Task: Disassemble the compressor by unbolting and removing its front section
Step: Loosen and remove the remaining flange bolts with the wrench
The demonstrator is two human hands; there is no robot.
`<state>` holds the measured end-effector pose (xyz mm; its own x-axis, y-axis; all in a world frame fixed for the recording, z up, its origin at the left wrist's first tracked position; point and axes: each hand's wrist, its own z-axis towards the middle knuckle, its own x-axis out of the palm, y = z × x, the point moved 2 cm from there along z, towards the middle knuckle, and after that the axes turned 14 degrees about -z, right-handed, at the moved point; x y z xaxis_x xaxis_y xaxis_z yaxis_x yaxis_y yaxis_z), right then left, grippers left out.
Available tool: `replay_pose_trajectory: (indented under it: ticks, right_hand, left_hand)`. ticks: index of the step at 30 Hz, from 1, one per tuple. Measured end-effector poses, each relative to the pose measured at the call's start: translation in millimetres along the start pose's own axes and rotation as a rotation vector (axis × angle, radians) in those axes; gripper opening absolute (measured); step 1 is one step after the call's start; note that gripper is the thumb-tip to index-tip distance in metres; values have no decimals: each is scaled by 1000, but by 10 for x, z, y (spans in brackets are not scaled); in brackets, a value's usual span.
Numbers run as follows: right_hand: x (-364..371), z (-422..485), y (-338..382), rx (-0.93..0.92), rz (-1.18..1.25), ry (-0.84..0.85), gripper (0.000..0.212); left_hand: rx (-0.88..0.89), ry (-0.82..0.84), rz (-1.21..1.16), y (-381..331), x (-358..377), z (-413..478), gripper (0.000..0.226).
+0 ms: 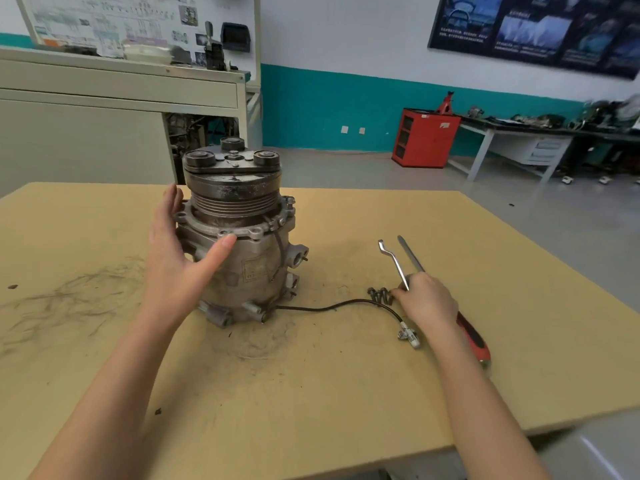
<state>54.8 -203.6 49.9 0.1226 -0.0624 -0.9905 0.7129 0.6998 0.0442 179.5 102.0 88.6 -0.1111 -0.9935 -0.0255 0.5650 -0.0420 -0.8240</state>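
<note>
Left grip (176, 258) flat on one compressor (242, 216); two tools (411, 253).

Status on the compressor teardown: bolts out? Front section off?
Done: several bolts lie loose on the table, and the flange holes facing the camera look empty.
In hand: the left hand steadies the compressor at the flange; the right hand is at the bolt pile, grip unclear.
Left: the front section sits on the body, not yet lifted off.

Compressor (239, 237) sits on table (346, 393), mid-left. Bolts (379, 294) lie to its R, w/ two tools (394, 265) just behind them.
</note>
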Motion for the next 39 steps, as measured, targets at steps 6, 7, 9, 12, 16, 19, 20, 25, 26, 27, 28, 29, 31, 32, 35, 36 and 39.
replay_pose_trajectory:
  ticks: [6,7,9,12,16,19,20,25,26,27,28,29,31,32,35,36,39]
  right_hand:
    - [38,6,19,18,35,-2,22]
    - [44,5,16,19,37,-3,22]
    - [45,12,-2,28,54,-8,28]
    - [-21,37,-58,49,238,-64,39]
    - [-162,-7,-80,62,819,-226,41]
    - [-237,-89,-16,43,1373,-168,34]
    - [-256,-124,18,16,1531,-130,30]
    - [-220,-272,224,-91,1699,4,30]
    - [-202,-295,264,-116,1634,0,30]
    - [-186,-316,299,-140,1578,-10,29]
    - [-173,-335,328,-157,1537,-18,29]
    - [-162,-353,350,-166,1507,-23,29]
    - [-144,-380,376,-166,1468,-30,29]
    - [-141,-389,380,-166,1456,-35,28]
    - [-144,-407,385,-158,1437,-45,29]
    - [-146,-409,383,-152,1438,-43,29]
    - [-151,-415,375,-138,1446,-13,30]
  left_hand:
    - [2,10,-2,-14,-7,-2,104]
    - [2,10,0,-15,-7,-2,104]
    - [4,9,7,-12,-8,-5,103]
    - [-8,9,10,1,-14,0,103]
    - [-23,12,38,11,-22,-6,103]
    - [-46,18,53,-5,-22,-28,104]
    - [-50,21,59,-15,-25,-31,105]
    - [-71,14,58,-100,-16,-38,107]
    - [-80,14,53,-118,-18,-41,108]
    - [-91,13,47,-136,-19,-45,110]
    - [-102,13,47,-151,-17,-48,113]
    - [-112,9,67,-169,-5,-47,117]
    - [-112,-6,188,-224,57,-38,125]
    - [-104,-13,260,-256,103,-30,128]
    - [-112,-22,352,-311,191,0,139]
    - [-116,-24,350,-313,193,10,140]
    - [-89,-17,354,-299,171,34,134]
